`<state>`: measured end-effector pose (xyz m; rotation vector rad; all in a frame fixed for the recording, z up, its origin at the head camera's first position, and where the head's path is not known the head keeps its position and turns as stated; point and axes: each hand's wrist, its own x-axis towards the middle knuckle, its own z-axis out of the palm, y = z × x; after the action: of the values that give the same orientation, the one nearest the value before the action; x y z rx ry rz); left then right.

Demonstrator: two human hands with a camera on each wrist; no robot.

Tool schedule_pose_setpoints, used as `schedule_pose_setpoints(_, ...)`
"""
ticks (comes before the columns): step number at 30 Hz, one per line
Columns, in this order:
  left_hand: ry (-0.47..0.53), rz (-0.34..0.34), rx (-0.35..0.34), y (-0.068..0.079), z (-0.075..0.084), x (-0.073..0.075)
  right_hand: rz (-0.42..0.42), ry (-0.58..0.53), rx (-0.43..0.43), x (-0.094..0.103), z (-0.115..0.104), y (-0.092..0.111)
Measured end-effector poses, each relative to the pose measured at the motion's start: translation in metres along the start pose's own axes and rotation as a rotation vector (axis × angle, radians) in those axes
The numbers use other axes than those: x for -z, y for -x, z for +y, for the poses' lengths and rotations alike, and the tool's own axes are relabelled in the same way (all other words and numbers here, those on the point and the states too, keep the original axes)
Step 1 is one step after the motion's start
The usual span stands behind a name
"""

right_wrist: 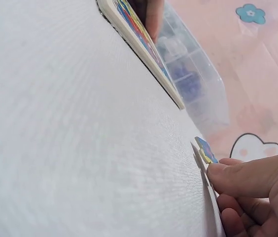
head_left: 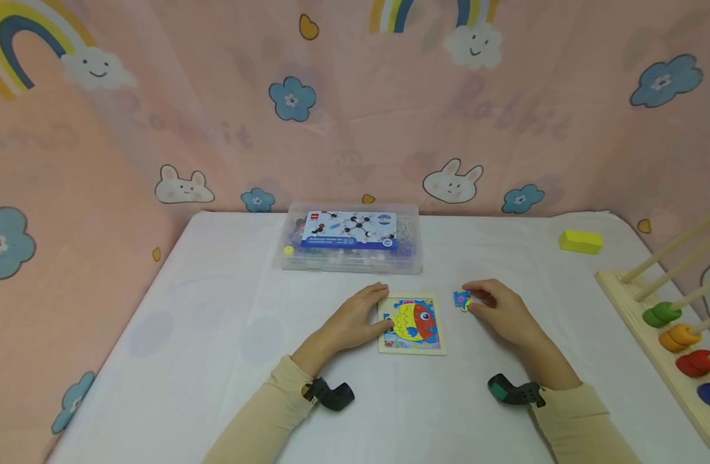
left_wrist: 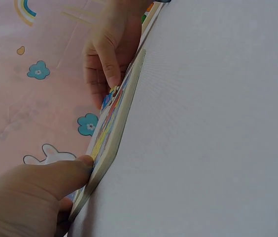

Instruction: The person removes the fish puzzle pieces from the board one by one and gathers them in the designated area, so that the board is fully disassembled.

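A square wooden jigsaw puzzle (head_left: 415,322) with a yellow and red fish picture lies on the white table. My left hand (head_left: 355,318) holds it at its left side, the thumb over the left edge and the fingers at the upper left corner. To the right of the puzzle, my right hand (head_left: 508,314) pinches a small blue and yellow puzzle piece (head_left: 461,299) between thumb and fingers. In the right wrist view the puzzle piece (right_wrist: 206,149) is tilted close to the tabletop, apart from the puzzle. The left hand's fingers are partly hidden behind the puzzle in the left wrist view.
Behind the puzzle stands a clear plastic box (head_left: 409,258) with a molecular model kit label. A yellow block (head_left: 581,241) lies at the back right. Along the right edge is a wooden rack (head_left: 627,303) with pegs and coloured pieces. A patterned pink cloth (head_left: 343,142) hangs behind.
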<state>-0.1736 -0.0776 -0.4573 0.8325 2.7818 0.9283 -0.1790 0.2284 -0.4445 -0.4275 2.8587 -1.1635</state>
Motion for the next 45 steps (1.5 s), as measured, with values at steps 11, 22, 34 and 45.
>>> schedule_pose_setpoints(11,-0.004,-0.001,-0.004,0.0003,-0.0009,-0.0008,0.02,0.032,-0.017,-0.0056,0.0041,-0.001)
schedule_pose_setpoints(22,-0.019,-0.012,0.004,0.0026,-0.0015,0.0009,0.006,0.032,-0.016,-0.0078,0.0016,-0.0015)
schedule_pose_setpoints(34,-0.016,-0.003,-0.015,0.0018,-0.0002,0.0008,0.021,0.024,-0.028,-0.0083,0.0056,-0.0017)
schedule_pose_setpoints(45,-0.017,-0.006,-0.01,0.0003,0.0001,0.0002,0.002,-0.017,-0.034,-0.0053,-0.0041,-0.0003)
